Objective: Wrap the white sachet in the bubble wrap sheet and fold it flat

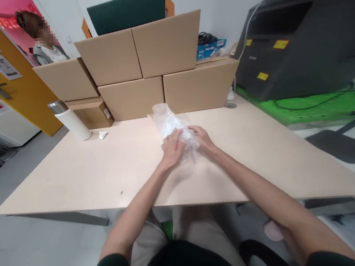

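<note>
A crumpled bundle of bubble wrap, clear and whitish, lies on the pale wooden table in front of the boxes. Whether anything is inside it cannot be made out. My left hand presses on its near left side with the fingers bent over the plastic. On the other side, my right hand grips the near right end, its fingertips partly hidden by the film. Both hands are close together, and loose plastic shows between and below them.
Stacked cardboard boxes line the back of the table. A white bottle and a crumpled white scrap are at the left. A large dark machine stands at the right. Another person is beyond the boxes.
</note>
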Tool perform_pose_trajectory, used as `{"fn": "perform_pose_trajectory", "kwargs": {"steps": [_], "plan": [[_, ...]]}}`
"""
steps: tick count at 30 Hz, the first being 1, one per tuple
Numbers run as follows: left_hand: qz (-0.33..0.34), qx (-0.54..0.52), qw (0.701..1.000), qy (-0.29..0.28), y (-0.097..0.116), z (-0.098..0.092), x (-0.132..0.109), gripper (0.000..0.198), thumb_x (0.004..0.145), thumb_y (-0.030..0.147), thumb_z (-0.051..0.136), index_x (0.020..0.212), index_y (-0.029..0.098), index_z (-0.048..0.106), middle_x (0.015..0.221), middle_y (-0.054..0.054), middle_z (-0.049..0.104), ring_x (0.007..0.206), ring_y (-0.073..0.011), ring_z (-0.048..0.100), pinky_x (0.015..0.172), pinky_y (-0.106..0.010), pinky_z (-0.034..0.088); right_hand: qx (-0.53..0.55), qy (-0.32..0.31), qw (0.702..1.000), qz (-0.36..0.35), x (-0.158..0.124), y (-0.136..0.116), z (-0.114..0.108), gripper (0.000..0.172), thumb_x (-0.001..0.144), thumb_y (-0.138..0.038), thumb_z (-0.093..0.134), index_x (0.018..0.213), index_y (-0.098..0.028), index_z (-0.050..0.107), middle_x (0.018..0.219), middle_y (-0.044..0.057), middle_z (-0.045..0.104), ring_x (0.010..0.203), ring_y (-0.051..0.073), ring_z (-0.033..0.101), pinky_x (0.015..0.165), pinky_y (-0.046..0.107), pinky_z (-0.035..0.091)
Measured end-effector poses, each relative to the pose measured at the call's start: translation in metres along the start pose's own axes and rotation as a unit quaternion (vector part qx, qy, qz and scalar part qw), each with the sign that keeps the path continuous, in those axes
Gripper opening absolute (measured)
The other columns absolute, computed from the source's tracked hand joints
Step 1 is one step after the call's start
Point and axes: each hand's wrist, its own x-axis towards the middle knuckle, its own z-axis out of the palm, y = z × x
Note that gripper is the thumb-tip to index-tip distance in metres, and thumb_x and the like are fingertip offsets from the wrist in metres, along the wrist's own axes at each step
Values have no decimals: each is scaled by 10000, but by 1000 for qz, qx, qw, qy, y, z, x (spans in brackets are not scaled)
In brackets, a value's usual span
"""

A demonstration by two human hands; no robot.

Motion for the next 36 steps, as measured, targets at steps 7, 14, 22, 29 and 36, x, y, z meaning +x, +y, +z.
{"fn": "perform_pose_trajectory", "kwargs": {"steps": [7,14,22,29,36], "plan": [[11,184,980,-74,6,29,9,539,981,480,387,1471,267,461,1614,-73,316,1434,-380,283,1117,-543,258,120,21,978,172,20,4,-15,292,763,-456,670,839,-174,655,780,41,688,735,190,626,664,289,501],[30,231,970,-69,5,31,3,503,972,474,430,1439,296,495,1585,-34,379,1414,-363,324,1109,-526,288,171,-40,959,221,40,-19,2,203,664,-206,823,709,-163,629,574,-3,634,587,161,588,551,261,455],[43,178,982,44,-5,-42,5,540,979,497,423,1484,307,445,1634,-26,274,1519,-347,113,1184,-593,78,260,-166,936,167,-4,-40,-11,322,569,-203,874,838,-156,705,742,24,723,662,180,663,647,295,528],[-9,-338,927,-162,-25,-109,-26,856,840,843,291,1294,206,638,1369,-114,617,1376,-374,443,1114,-493,368,293,-219,928,71,-53,-79,-28,386,583,-336,890,913,-202,742,850,20,741,760,181,684,716,299,536],[-108,-571,813,-32,-44,-71,-43,718,722,559,772,1292,182,547,1176,-138,682,1093,-306,651,909,-412,532,270,-62,954,116,-35,-51,31,360,583,-439,832,740,-200,614,672,-27,634,588,145,577,567,270,462]]}}
